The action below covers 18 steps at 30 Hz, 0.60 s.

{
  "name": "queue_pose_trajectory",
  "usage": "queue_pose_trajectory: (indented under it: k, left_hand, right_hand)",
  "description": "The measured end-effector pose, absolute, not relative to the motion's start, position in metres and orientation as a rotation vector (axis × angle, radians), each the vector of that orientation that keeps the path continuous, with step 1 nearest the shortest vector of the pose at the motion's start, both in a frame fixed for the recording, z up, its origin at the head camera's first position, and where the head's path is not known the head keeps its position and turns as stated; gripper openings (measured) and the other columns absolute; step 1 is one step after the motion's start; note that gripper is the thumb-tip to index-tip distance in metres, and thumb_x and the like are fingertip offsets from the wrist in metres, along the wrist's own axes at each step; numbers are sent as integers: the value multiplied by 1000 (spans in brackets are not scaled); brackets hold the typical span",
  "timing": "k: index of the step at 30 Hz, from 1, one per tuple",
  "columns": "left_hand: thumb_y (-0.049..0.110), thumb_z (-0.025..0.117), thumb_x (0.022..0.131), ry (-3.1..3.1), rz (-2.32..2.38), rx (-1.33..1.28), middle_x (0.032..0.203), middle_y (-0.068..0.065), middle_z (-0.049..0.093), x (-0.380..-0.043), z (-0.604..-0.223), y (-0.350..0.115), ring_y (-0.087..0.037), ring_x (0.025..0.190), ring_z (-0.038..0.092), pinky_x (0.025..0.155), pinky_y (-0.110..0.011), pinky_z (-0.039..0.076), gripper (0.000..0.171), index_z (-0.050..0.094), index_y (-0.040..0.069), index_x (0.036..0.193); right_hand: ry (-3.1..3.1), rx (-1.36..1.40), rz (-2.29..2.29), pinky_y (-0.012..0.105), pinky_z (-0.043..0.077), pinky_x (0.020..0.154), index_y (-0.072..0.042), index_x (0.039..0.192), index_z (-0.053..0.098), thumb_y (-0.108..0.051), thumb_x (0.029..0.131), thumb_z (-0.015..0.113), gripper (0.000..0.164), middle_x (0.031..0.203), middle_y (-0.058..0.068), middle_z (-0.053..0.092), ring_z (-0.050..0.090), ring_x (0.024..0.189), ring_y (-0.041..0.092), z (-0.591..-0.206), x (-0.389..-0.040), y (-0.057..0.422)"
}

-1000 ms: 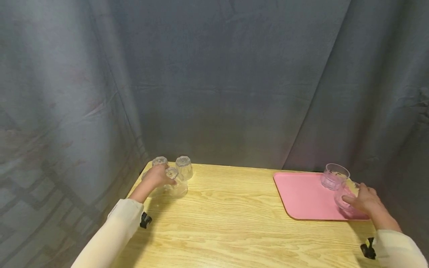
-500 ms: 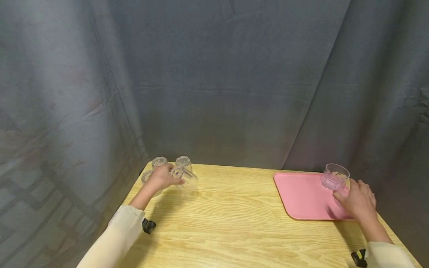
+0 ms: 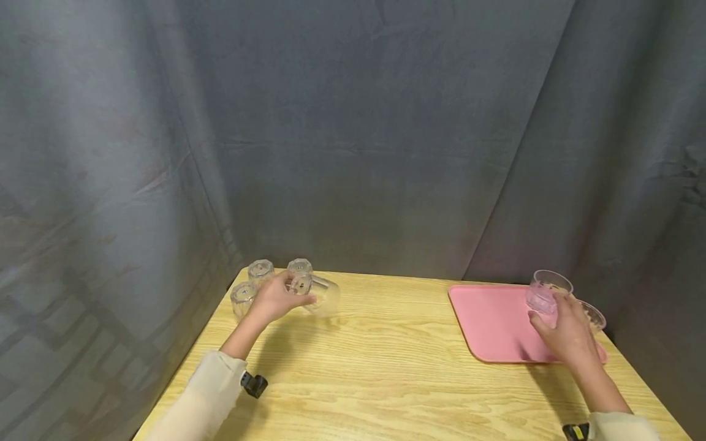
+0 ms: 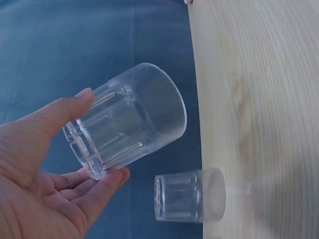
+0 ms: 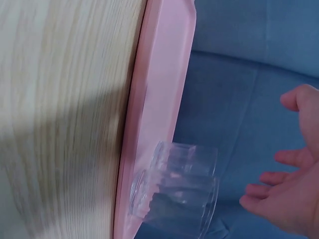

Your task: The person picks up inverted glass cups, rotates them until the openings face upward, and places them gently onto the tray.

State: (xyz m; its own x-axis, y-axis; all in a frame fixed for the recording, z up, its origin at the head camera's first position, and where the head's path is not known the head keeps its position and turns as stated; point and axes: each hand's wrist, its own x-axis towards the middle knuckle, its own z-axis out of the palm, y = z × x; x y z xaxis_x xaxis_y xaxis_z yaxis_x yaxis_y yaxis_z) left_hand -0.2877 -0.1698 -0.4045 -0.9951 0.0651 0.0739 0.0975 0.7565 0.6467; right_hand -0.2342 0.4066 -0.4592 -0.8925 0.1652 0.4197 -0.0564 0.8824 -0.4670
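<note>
My left hand (image 3: 276, 299) grips a clear plastic tumbler (image 4: 132, 117) near its base, thumb on one side and fingers on the other. The tumbler is tilted, with its mouth turned away from the palm. Three similar tumblers stand upside down around that hand: one at the back (image 3: 299, 265), another at the back left (image 3: 261, 269), a third nearer (image 3: 242, 298). Over the pink tray (image 3: 491, 318), my right hand (image 3: 568, 331) is empty, fingers spread. Two upright tumblers stand on the tray, a farther one (image 3: 543, 297) and a nearer one (image 5: 179, 204) partly hidden by the hand in the head view.
The wooden table (image 3: 386, 367) spans between the tumblers on the left and the tray on the right. Grey curtains (image 3: 353, 153) hang behind the table and at both sides. A small black camera (image 3: 254, 384) sits at the left wrist.
My left hand has lifted a tumbler from the group, tilting it and carrying it rightward. My right hand has let go of the nearer tumbler on the tray and moved left.
</note>
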Motion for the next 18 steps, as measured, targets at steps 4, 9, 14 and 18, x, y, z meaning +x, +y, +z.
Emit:
queue_pose_trajectory:
  k: [4,9,14,18]
  left_hand:
    - [50,84,78,-2839,-1210,-124,125,-21,63,-284,-408,-162,-37,111,61,85,-51,53,86,53,1,142]
    - [48,86,77,-2781,-1296,-122,117,-16,64,-280,-411,-148,-29,103,61,81,-45,53,83,55,2,139]
    - [45,86,77,-2752,-1373,-137,120,-16,64,-274,-414,-136,-29,107,61,81,-44,54,80,56,4,139]
    - [46,86,77,-2747,-1416,-142,125,-17,64,-272,-417,-129,-32,112,61,82,-44,55,81,55,6,140]
  right_hand:
    - [-2589,-79,683,82,25,99,15,144,34,-26,96,63,70,145,45,28,26,133,66,-458,-229,398]
    - [-2589,-87,717,84,26,94,9,148,34,-29,97,63,70,149,42,27,27,134,65,-453,-223,385]
    - [-2550,-32,766,81,28,97,12,145,37,-26,97,64,67,149,39,29,30,134,63,-450,-220,373]
    - [-2549,-10,827,80,28,98,13,145,37,-27,98,63,67,150,40,29,29,134,63,-449,-216,364]
